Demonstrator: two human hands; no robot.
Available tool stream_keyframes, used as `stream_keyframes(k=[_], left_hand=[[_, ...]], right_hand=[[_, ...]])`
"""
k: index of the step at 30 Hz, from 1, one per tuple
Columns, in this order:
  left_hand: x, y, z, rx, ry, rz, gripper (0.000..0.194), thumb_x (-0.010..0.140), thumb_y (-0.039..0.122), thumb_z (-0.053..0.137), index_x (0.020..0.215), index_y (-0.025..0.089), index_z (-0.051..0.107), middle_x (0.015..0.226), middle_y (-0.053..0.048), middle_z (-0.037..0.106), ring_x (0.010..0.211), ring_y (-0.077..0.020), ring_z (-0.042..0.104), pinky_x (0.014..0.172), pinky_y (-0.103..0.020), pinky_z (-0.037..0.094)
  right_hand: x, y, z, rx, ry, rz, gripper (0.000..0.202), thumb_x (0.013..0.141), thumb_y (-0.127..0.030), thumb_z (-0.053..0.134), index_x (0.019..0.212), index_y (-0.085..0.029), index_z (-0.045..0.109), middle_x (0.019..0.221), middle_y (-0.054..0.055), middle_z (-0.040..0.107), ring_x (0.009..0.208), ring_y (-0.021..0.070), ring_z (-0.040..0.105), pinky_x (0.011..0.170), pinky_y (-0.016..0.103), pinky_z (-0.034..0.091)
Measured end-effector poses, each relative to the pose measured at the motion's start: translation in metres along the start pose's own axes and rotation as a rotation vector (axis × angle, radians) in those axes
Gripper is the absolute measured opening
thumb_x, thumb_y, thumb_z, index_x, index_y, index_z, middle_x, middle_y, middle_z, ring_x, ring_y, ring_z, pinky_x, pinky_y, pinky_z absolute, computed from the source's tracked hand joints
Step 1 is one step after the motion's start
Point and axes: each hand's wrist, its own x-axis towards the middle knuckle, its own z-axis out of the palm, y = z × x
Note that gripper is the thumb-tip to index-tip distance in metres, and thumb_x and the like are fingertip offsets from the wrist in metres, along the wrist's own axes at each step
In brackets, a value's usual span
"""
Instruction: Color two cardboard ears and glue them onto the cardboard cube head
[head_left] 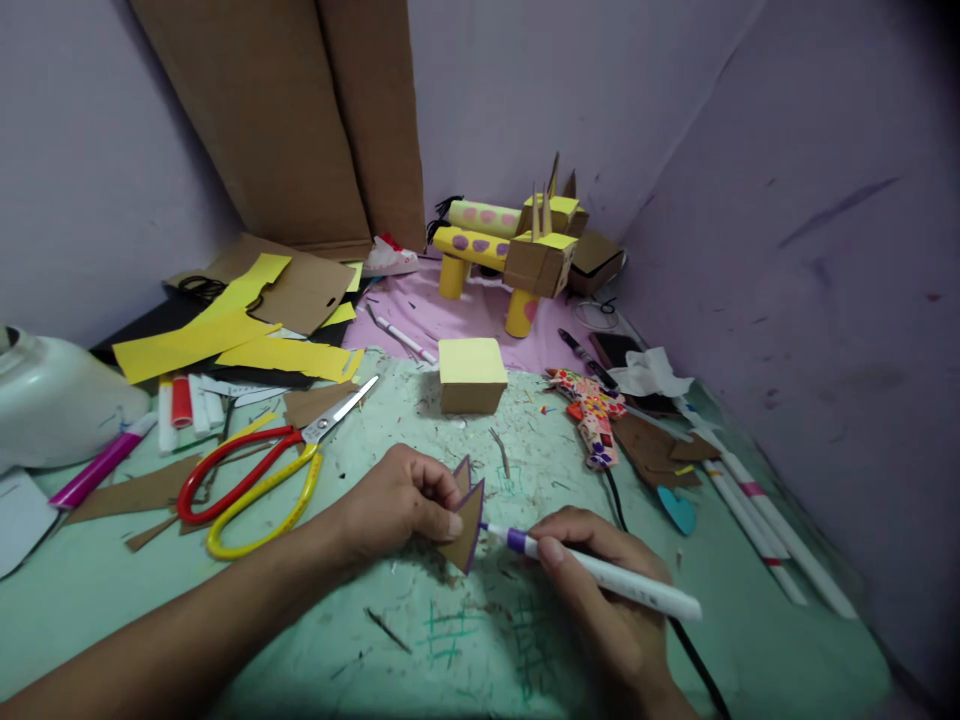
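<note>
My left hand (412, 505) pinches pointed cardboard pieces (465, 530) between thumb and fingers; purple colour runs along their edges. In my right hand (607, 590) is a white marker pen (630, 583) with a purple band, its tip at the edge of the front piece. Beyond both hands stands a small cardboard box (472, 375) with a pale yellow top. Left of my left hand lie scissors (262, 465) with red and yellow handles, blades spread. The floral-wrapped glue gun (592, 415) is to the right, its cord passing behind my right hand.
Toy animals (510, 245) made of yellow tubes and cardboard boxes stand at the back. Yellow paper strips (225, 335), several markers (180, 402) and a white container (64, 400) are at left. Long white sticks (772, 515) and cardboard scraps (652, 450) lie at right, by the wall.
</note>
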Motion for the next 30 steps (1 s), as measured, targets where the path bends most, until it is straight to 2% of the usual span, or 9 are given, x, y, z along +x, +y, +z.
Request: stream_keyframes(k=[3, 8, 16, 21, 25, 30], left_hand=[[0.0007, 0.0001, 0.0004, -0.031, 0.008, -0.003, 0.009, 0.043, 0.015, 0.065, 0.047, 0.013, 0.057, 0.043, 0.003, 0.053, 0.042, -0.0068, 0.042, 0.046, -0.022, 0.028], [0.001, 0.0001, 0.001, -0.025, 0.01, -0.005, 0.009, 0.043, 0.015, 0.065, 0.048, 0.012, 0.058, 0.043, 0.003, 0.053, 0.042, -0.007, 0.042, 0.046, -0.022, 0.028], [0.0014, -0.0006, 0.001, -0.021, 0.02, -0.004, 0.009, 0.043, 0.016, 0.065, 0.047, 0.013, 0.058, 0.042, 0.003, 0.053, 0.042, -0.0069, 0.041, 0.046, -0.022, 0.027], [0.0008, -0.0002, 0.002, -0.032, 0.035, -0.002, 0.009, 0.042, 0.015, 0.064, 0.046, 0.013, 0.057, 0.042, 0.004, 0.052, 0.042, -0.0064, 0.04, 0.046, -0.022, 0.026], [0.0004, 0.0006, 0.0018, -0.031, 0.035, -0.005, 0.009, 0.042, 0.015, 0.064, 0.046, 0.013, 0.057, 0.042, 0.004, 0.053, 0.042, -0.0067, 0.041, 0.046, -0.022, 0.026], [0.0007, 0.0006, 0.0026, -0.036, 0.044, -0.011, 0.01, 0.041, 0.015, 0.064, 0.045, 0.013, 0.056, 0.041, 0.004, 0.051, 0.041, -0.0064, 0.04, 0.045, -0.022, 0.026]], right_hand=[[-0.0009, 0.0005, -0.0008, 0.014, 0.005, 0.029, 0.021, 0.073, -0.033, 0.06, 0.057, -0.021, 0.065, 0.048, 0.0, 0.061, 0.045, 0.0137, 0.052, 0.043, 0.023, 0.036], [0.0002, -0.0022, 0.0032, 0.027, 0.065, 0.052, 0.015, 0.072, -0.034, 0.062, 0.066, -0.023, 0.069, 0.056, 0.0, 0.066, 0.051, 0.0145, 0.057, 0.047, 0.022, 0.04], [-0.0015, 0.0022, -0.0005, -0.063, -0.043, -0.021, 0.022, 0.074, -0.034, 0.059, 0.058, -0.021, 0.065, 0.051, 0.0, 0.063, 0.046, 0.0139, 0.053, 0.045, 0.024, 0.037], [-0.0019, 0.0004, 0.001, -0.019, 0.057, 0.059, 0.023, 0.074, -0.036, 0.06, 0.057, -0.022, 0.065, 0.049, 0.0, 0.064, 0.047, 0.0142, 0.055, 0.045, 0.023, 0.039], [-0.0015, -0.002, 0.0052, 0.043, 0.109, 0.109, 0.018, 0.073, -0.038, 0.063, 0.064, -0.023, 0.068, 0.054, -0.001, 0.067, 0.05, 0.0145, 0.059, 0.046, 0.021, 0.042], [-0.0004, -0.0021, 0.0059, -0.049, 0.076, 0.03, 0.019, 0.074, -0.037, 0.063, 0.064, -0.022, 0.069, 0.054, 0.0, 0.067, 0.048, 0.014, 0.057, 0.044, 0.022, 0.041]])
